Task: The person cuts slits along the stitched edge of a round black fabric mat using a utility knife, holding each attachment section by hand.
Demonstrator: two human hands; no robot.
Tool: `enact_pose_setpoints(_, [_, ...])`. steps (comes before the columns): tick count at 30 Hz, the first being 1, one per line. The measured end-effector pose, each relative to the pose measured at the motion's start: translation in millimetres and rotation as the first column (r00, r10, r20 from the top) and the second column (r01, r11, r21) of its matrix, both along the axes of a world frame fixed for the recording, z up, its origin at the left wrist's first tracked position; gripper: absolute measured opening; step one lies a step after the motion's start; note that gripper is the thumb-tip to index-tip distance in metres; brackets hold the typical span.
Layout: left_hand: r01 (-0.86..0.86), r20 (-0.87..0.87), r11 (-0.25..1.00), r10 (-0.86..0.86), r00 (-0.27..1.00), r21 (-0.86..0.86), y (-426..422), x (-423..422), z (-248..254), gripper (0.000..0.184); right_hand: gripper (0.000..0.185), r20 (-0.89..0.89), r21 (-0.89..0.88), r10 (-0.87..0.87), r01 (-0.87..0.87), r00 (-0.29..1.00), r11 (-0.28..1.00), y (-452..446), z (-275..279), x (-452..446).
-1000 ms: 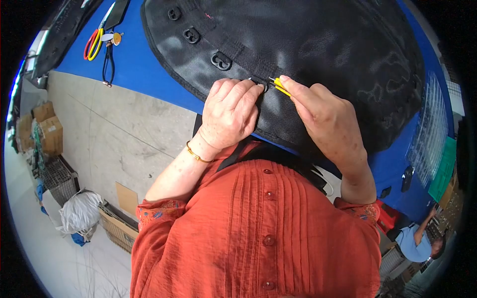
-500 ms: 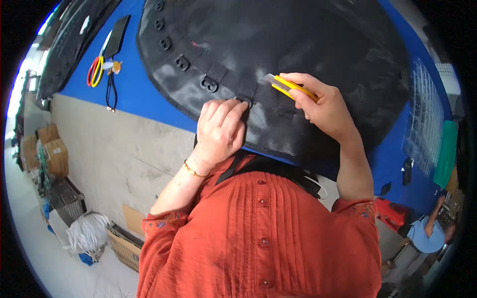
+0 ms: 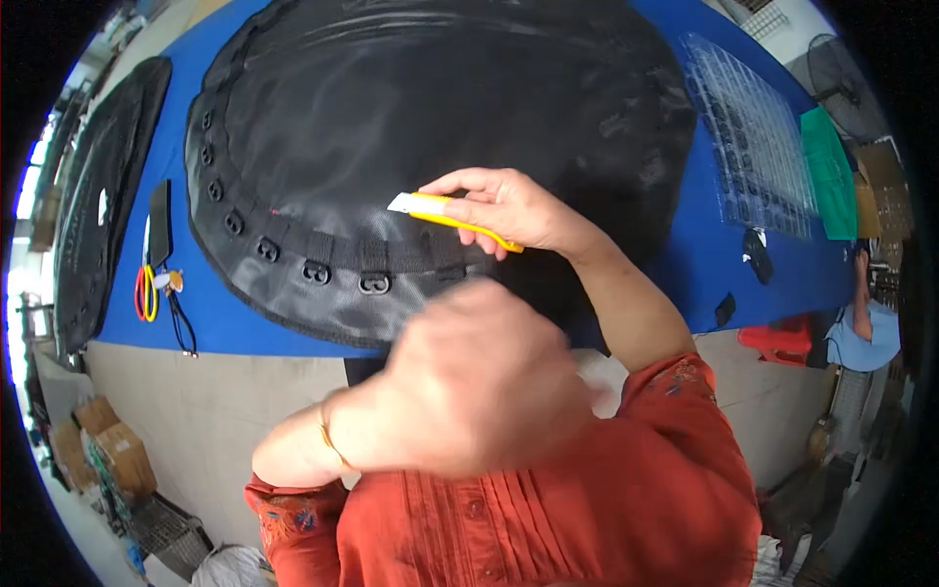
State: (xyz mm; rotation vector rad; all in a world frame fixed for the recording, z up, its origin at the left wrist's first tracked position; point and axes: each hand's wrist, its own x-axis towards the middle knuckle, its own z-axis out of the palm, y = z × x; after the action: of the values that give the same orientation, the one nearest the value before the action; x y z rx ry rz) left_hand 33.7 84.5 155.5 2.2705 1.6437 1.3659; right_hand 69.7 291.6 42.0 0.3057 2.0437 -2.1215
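My right hand (image 3: 509, 213) is closed round a yellow utility knife (image 3: 452, 212), its blade end pointing left above the black fabric piece (image 3: 391, 127). That large rounded piece lies on the blue table. Along its near left edge runs a row of several black plastic buckles (image 3: 316, 272) on short webbing straps. Raised in front of my chest, my left hand (image 3: 479, 377) is smeared by motion, so its fingers cannot be made out. It hides part of the fabric's near edge.
At the left of the blue table (image 3: 235, 338) lie scissors (image 3: 147, 292), a black phone-like slab (image 3: 160, 220) and another black fabric piece (image 3: 103, 205). On the right are a clear plastic sheet (image 3: 748, 137) and green material (image 3: 827, 171). A person in light blue (image 3: 863, 338) is at far right.
My left hand has left the fabric's edge and come up toward my chest. The view has shifted, showing more of the fabric. The knife stays in my right hand.
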Motion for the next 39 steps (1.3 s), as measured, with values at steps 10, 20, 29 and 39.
enact_pose_setpoints(10, [0.385,0.286,0.919,-0.391,0.875,0.082,24.1,50.5,58.1,0.036,0.036,0.015,-0.057,-0.004,0.005,1.000,0.998,-1.7,0.5,-0.4])
enact_pose_setpoints(20, [0.100,0.587,0.973,-0.206,0.783,0.209,-11.4,52.6,39.0,0.021,0.043,0.081,0.032,-0.036,0.034,0.996,0.999,-5.6,25.9,3.9])
enact_pose_setpoints(29, [0.267,0.536,0.949,-0.315,0.783,0.168,-8.2,50.7,25.1,0.020,0.047,0.157,0.088,-0.049,0.035,0.986,0.996,-9.9,37.9,1.5])
enact_pose_setpoints(39, [0.431,0.522,0.894,-0.427,0.738,0.122,17.0,54.0,42.8,0.035,0.039,0.112,0.049,0.010,-0.016,0.994,0.999,-3.5,17.3,-2.2])
